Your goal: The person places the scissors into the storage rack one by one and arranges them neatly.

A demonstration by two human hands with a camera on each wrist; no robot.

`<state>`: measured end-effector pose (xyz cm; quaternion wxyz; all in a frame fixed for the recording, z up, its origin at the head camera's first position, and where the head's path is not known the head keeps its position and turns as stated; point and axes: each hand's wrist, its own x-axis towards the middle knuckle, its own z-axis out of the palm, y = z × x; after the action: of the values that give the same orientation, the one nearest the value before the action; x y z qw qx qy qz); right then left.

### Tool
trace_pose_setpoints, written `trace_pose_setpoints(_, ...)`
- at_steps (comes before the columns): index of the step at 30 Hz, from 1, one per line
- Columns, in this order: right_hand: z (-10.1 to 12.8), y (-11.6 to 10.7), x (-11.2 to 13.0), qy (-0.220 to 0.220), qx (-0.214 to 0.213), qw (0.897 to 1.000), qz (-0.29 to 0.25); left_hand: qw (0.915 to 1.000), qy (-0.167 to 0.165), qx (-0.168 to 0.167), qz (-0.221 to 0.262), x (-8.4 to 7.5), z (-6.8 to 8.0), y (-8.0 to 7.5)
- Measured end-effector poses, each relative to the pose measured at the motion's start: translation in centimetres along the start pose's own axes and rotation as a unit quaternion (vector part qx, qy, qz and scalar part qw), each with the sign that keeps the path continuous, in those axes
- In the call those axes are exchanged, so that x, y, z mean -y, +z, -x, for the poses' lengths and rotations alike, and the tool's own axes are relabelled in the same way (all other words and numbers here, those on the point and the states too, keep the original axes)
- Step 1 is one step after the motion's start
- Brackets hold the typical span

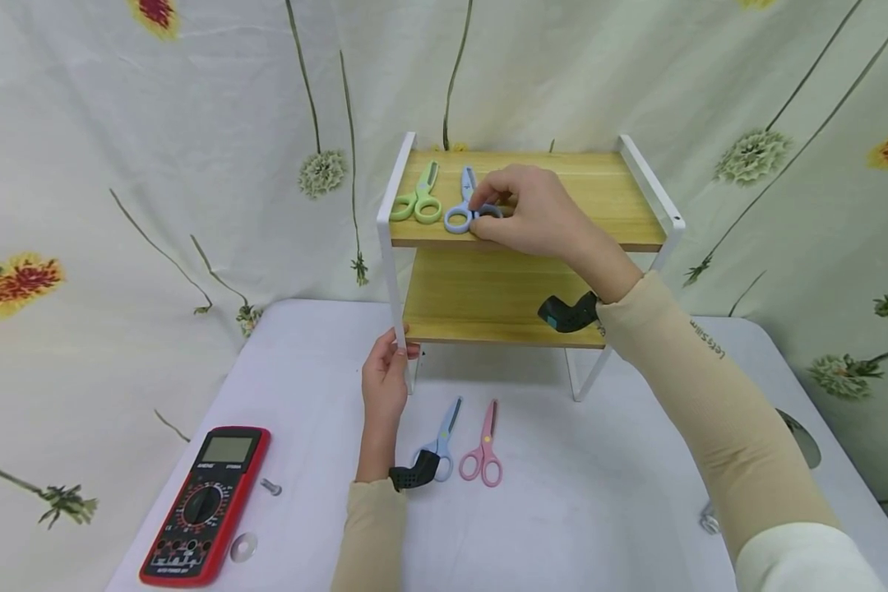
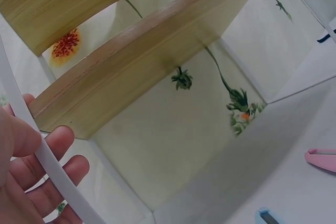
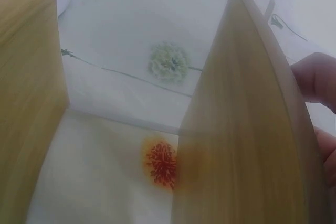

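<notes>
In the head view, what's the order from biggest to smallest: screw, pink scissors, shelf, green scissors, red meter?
1. Shelf
2. Red meter
3. Pink scissors and green scissors: too alike to rank
4. Screw

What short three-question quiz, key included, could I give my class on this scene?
1. How many pairs of scissors lie on the white table?
2. True or false: the green scissors lie on the lower shelf.
3. What does the right hand touch? A: a red multimeter; B: blue scissors; C: a bolt.

Key: 1. Two, the pink scissors and another blue pair. 2. False, the top shelf. 3. B.
</notes>
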<state>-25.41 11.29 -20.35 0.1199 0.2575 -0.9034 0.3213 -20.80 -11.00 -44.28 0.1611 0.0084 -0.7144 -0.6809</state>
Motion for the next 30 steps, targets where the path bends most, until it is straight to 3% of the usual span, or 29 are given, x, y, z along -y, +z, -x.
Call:
trace_pose_setpoints(14, -0.06, -0.15, 0.02, 0.033, 0.019, 0.999, -0.001, 1.0000, 0.006, -0.002, 0.000, 0.14, -0.08, -0.04)
trace_pose_setpoints(30, -0.03, 0.05, 0.12, 0.058, -0.015, 0.998, -0.006, 0.9999, 0.010, 0.002, 0.005, -0.05, 0.00, -0.06)
